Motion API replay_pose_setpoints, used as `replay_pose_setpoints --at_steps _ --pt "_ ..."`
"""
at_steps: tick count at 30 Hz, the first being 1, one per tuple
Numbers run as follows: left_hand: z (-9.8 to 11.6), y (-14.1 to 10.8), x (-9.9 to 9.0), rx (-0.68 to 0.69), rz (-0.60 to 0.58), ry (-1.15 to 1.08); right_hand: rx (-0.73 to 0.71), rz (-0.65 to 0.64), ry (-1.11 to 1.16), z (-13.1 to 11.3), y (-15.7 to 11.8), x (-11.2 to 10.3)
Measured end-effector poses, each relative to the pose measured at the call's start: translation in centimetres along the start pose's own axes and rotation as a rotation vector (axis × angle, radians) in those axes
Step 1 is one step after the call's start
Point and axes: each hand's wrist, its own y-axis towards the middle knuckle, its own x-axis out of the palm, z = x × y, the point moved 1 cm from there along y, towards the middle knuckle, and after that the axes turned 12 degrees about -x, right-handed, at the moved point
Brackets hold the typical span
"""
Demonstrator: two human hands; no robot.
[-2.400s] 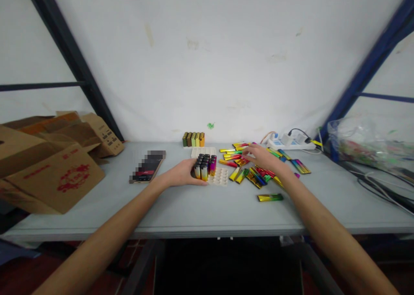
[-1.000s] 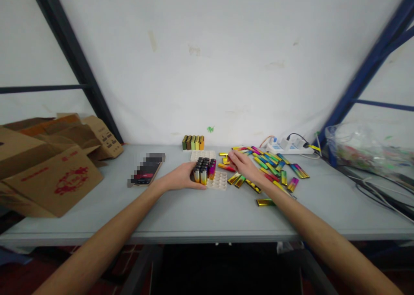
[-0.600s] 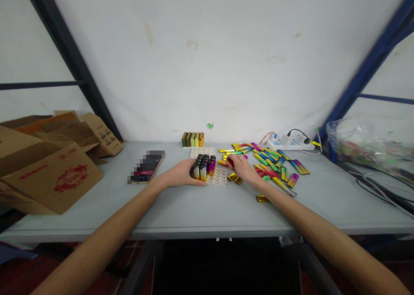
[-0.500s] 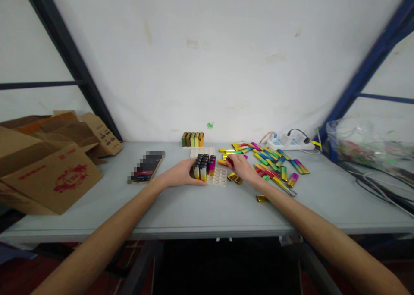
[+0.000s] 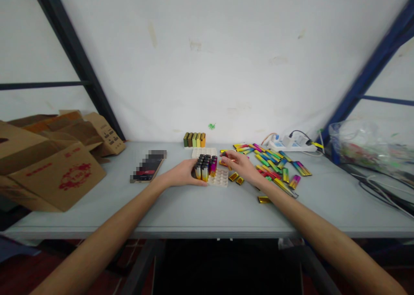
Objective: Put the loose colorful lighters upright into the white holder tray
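My left hand (image 5: 185, 173) is curved around the left side of several upright lighters (image 5: 204, 167) with black tops. They stand in the left part of a white tray with round hollows (image 5: 219, 178). Just right of the tray, my right hand (image 5: 237, 162) pinches a lighter (image 5: 225, 157), mostly covered by the fingers. Shiny multicoloured lighter sleeves (image 5: 270, 161) lie scattered beyond and to the right of that hand. Two short gold pieces (image 5: 233, 177) lie below it.
Behind the tray are another white tray (image 5: 203, 152) and a block of upright lighters (image 5: 194, 139). A phone (image 5: 149, 166) and cardboard boxes (image 5: 74, 172) are at left. A power strip (image 5: 291, 146), cables and a plastic bag (image 5: 362, 144) are at right.
My right hand has turned and its fingers have lifted slightly, showing the dark end of the held piece. My left hand stays around the lighters. The whole view has shifted slightly.
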Motion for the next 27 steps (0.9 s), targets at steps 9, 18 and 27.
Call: replay_pose_setpoints --at_steps 9,18,27 --pt "0.6 -0.1 -0.1 0.003 -0.005 0.001 0.03 0.006 -0.019 -0.2 -0.7 1.1" --pt "0.3 -0.1 0.0 0.002 0.001 0.002 -0.121 -0.09 -0.395 -0.6 -0.4 2.4" --pt "0.4 -0.1 0.0 0.029 0.0 -0.033 -0.118 -0.188 -0.683 -0.9 0.4 3.1"
